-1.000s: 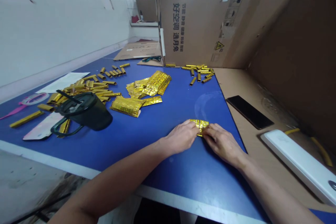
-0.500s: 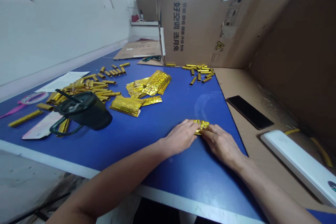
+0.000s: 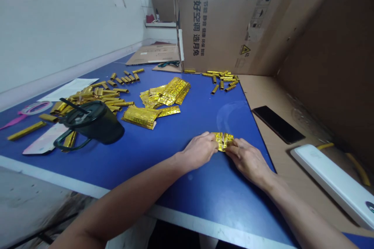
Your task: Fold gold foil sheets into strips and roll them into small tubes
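A small piece of gold foil paper (image 3: 223, 138) is held between my two hands, near the right side of the blue table (image 3: 163, 151). My left hand (image 3: 201, 147) pinches its left edge, and my right hand (image 3: 247, 157) grips its right edge. A dark slit or seam runs down the middle of the piece. Up and to the left lie flat stacks of gold foil paper (image 3: 174, 91) and a thicker gold bundle (image 3: 140, 116). Several folded gold foil tubes (image 3: 112, 99) are heaped farther left, with more tubes (image 3: 222, 79) by the cardboard.
A dark lidded mug with a straw (image 3: 97, 122) stands at the left beside a tape roll (image 3: 36, 107). A large cardboard box (image 3: 222, 19) rises behind. To the right, a black phone (image 3: 277, 124) and a long white device (image 3: 330, 183) lie on cardboard.
The gold piece shows more between my hands, its middle slit wider. My left hand has shifted slightly left; the things on the table have stayed put.
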`<state>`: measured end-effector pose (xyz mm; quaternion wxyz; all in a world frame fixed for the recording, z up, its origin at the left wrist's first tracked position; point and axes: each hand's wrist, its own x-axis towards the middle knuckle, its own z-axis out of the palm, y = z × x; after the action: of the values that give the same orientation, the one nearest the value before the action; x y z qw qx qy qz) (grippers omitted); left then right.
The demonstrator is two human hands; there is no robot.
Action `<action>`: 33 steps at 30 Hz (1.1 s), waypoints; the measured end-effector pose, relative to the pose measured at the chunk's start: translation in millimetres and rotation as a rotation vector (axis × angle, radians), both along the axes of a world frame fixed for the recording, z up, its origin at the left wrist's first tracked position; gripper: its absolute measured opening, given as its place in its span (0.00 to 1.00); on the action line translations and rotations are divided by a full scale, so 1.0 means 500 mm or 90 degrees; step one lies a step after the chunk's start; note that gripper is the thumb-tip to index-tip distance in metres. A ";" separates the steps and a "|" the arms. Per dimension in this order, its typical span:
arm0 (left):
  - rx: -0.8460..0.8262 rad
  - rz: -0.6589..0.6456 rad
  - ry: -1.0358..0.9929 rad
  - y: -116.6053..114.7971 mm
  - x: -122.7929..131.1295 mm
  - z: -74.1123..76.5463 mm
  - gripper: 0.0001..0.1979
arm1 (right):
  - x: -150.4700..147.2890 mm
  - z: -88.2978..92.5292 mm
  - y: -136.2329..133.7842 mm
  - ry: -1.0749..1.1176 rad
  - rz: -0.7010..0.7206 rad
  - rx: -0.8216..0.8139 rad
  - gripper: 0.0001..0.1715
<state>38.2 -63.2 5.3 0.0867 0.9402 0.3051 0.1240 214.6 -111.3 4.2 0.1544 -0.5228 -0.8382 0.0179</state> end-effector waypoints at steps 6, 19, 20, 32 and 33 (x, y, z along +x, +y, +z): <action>0.015 -0.023 0.018 0.001 0.001 -0.002 0.10 | -0.002 0.001 -0.004 -0.001 0.005 -0.002 0.15; -0.073 0.066 -0.042 0.006 -0.001 -0.008 0.08 | 0.008 -0.007 0.007 0.120 -0.048 -0.080 0.08; -0.082 0.079 -0.047 0.007 0.000 -0.011 0.08 | 0.007 -0.007 0.007 0.118 -0.052 -0.080 0.08; -0.044 0.119 0.013 0.001 0.009 -0.010 0.09 | -0.005 -0.002 0.004 0.032 -0.096 -0.078 0.10; -0.043 0.122 0.019 0.001 0.009 -0.009 0.09 | -0.006 -0.002 0.002 0.019 -0.108 -0.077 0.10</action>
<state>42.9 -62.8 0.9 0.1017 0.9051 0.3986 0.1073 211.7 -110.1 3.4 0.1362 -0.5998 -0.7860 0.0631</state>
